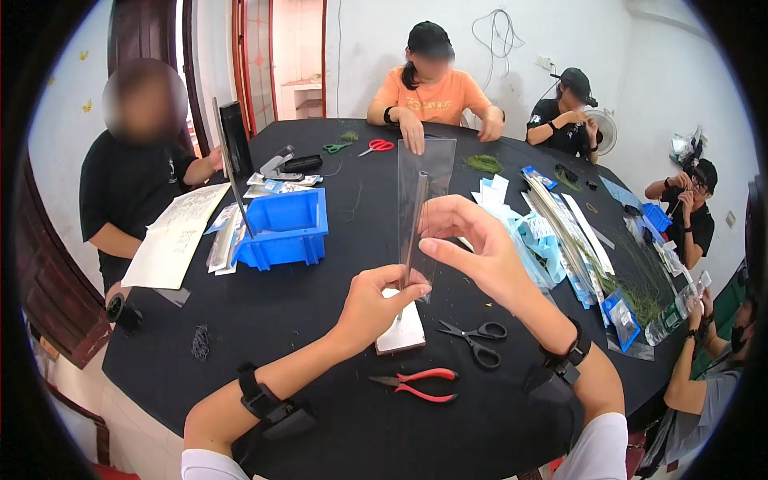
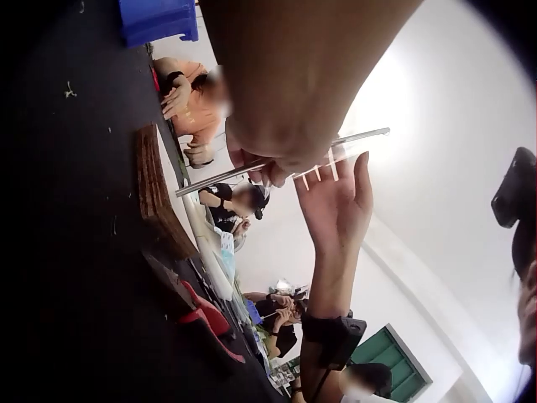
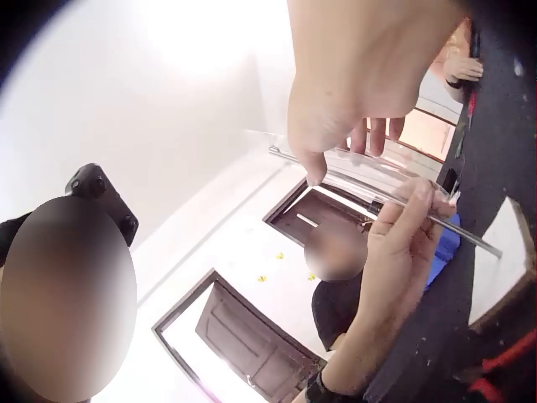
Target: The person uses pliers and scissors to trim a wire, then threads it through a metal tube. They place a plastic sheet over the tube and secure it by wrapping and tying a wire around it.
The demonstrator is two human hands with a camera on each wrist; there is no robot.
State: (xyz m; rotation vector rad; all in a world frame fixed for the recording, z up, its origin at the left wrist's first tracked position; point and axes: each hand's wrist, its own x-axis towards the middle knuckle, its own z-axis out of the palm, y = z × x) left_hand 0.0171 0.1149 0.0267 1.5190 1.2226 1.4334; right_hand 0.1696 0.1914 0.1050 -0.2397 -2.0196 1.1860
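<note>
My left hand (image 1: 372, 300) pinches a thin metal rod (image 1: 418, 208) and the lower end of a clear plastic sleeve (image 1: 442, 156) between thumb and fingers. The rod's foot meets a white-topped block (image 1: 400, 338), whose layered brown side (image 2: 155, 189) shows in the left wrist view. Beside the sleeve, my right hand (image 1: 480, 248) has its thumb apart from its loosely bent fingers. From the left wrist, the right fingers (image 2: 323, 189) look extended behind the clear plastic. The rod (image 3: 336, 178) runs slantwise past both hands in the right wrist view.
Black scissors (image 1: 478, 340) and red-handled pliers (image 1: 416, 384) lie near the block. A blue bin (image 1: 284, 228) and an open notebook (image 1: 176, 232) are left. Packets and strips (image 1: 552, 248) line the right. Several people sit around the black table (image 1: 320, 400).
</note>
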